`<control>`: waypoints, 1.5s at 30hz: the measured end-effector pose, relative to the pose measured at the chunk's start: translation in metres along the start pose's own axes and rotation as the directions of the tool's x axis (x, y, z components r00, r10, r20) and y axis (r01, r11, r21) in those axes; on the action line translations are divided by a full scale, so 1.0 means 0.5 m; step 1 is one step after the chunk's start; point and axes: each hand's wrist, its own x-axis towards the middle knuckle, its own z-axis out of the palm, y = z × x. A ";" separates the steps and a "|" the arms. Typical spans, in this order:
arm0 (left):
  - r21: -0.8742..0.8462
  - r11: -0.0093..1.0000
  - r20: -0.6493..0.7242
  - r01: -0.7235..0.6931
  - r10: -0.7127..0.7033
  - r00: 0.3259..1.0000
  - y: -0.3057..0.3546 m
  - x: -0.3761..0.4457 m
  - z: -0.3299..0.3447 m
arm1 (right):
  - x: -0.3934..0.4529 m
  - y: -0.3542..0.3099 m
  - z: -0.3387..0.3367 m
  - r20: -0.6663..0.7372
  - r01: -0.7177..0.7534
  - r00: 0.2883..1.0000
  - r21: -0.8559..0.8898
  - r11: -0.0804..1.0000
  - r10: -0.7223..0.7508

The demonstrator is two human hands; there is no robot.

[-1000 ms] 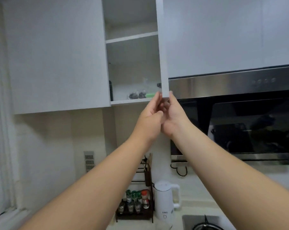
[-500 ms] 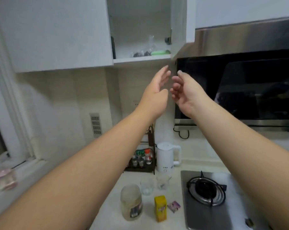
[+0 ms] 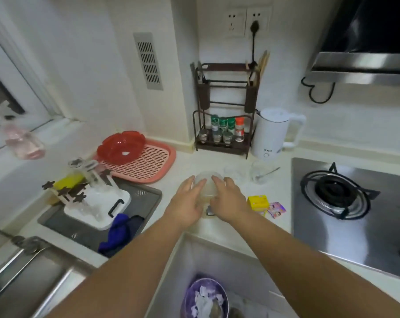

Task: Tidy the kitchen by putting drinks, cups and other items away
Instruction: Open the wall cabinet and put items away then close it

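Both hands (image 3: pixel 187 205) (image 3: pixel 228 203) flanking the clear jar (image 3: pixel 207 187) mid-tabletop (image 3: pixel 228 228). Bare strip of tabletop in front, toward the near edge. Just right, hemmed by a yellow carton (image 3: pixel 258 201) and a small packet (image 3: pixel 276 210). Behind, blocked by two clear glasses (image 3: pixel 234 173) (image 3: pixel 259 172), one with a spoon; farther back, walled by the spice rack (image 3: pixel 224 125) and white kettle (image 3: pixel 274 134). Left, open tabletop up to the pink tray (image 3: pixel 148 166) with red bowl (image 3: pixel 121 146) and the sink (image 3: pixel 98 226) crowded with a white tub (image 3: pixel 98 207) and blue cloth (image 3: pixel 123 228). Right, bounded by the stove (image 3: pixel 345 196).
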 end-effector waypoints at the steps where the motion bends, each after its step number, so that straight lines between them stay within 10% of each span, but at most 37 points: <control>1: 0.010 1.000 0.027 0.014 -0.015 1.000 -0.022 0.012 0.025 | 0.018 0.015 0.035 0.011 0.002 1.000 -0.048 0.999 -0.001; 16: -0.249 0.963 0.040 0.106 -0.099 0.994 -0.066 0.076 0.089 | 0.073 0.037 0.093 0.069 0.002 0.998 0.041 0.999 -0.004; 23: -0.220 0.970 -0.146 -0.103 0.072 0.987 0.017 0.076 -0.163 | 0.026 -0.113 -0.157 -0.146 0.173 0.974 -0.007 0.985 -0.172; 30: -0.100 0.922 -0.543 -0.373 0.264 0.797 0.252 0.056 -0.569 | -0.031 -0.313 -0.557 -0.499 0.381 0.770 -0.139 0.914 -0.397; 40: 0.074 0.677 -0.802 -0.732 0.477 0.359 0.521 0.044 -0.941 | -0.138 -0.468 -0.970 -0.798 0.602 0.237 -0.327 0.729 -0.553; 45: 0.035 0.662 -0.824 -0.749 0.444 0.354 0.589 0.119 -1.019 | -0.079 -0.499 -1.074 -0.809 0.624 0.187 -0.341 0.703 -0.558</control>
